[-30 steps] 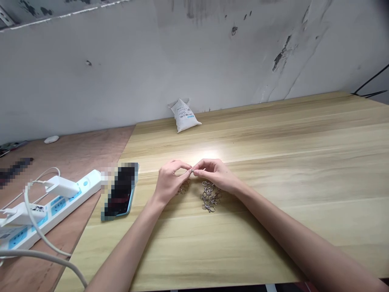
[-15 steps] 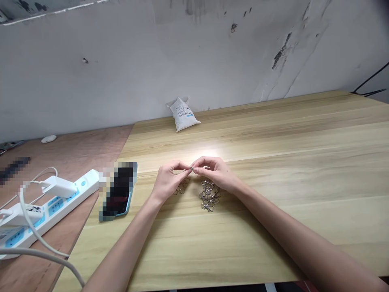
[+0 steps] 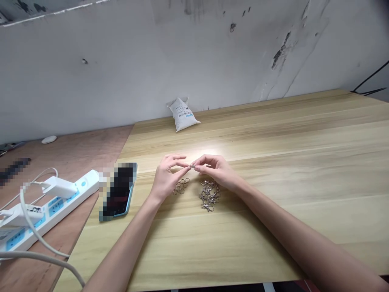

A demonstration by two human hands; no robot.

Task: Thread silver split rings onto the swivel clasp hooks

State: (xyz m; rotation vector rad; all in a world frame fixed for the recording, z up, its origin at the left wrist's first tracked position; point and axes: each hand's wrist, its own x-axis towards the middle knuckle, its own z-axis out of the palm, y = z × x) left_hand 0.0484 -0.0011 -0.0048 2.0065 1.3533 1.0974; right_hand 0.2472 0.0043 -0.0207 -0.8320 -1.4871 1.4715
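Pinching a small metal ring (image 3: pixel 191 166) between the fingertips of left hand (image 3: pixel 167 178) and right hand (image 3: pixel 216 172), hands together above the worktop (image 3: pixel 273 170). Loose rings (image 3: pixel 181 186) just below left hand, swivel clasps (image 3: pixel 209 196) just below right hand.

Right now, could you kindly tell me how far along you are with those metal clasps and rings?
Nothing finished lies apart that I can see. In hand: a small metal piece pinched between the left hand and right hand. Still there: a small pile of rings and a heap of swivel clasps.
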